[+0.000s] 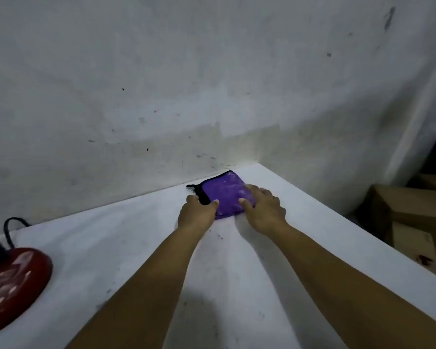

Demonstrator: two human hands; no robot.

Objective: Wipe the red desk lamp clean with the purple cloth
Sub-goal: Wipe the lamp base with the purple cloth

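nearest to me on the left was the red desk lamp (13, 280), just its glossy base in frame with a black cord (10, 226) looping behind it, parked well apart from the action, so nothing had touched it yet by the look of things. both forearms stretched out over the white table (136, 248) because the purple cloth (224, 195) sat way out near the far corner, close to the wall (186, 71). left hand (196, 215) was pinching the cloth's black-trimmed edge between thumb and fingers. right hand (263, 210) lay on top with fingers spread and loose, pressing down, not gripping, i'd guess to keep the folded cloth steady while the left got hold. cardboard boxes (410, 212) sat off past the table edge.
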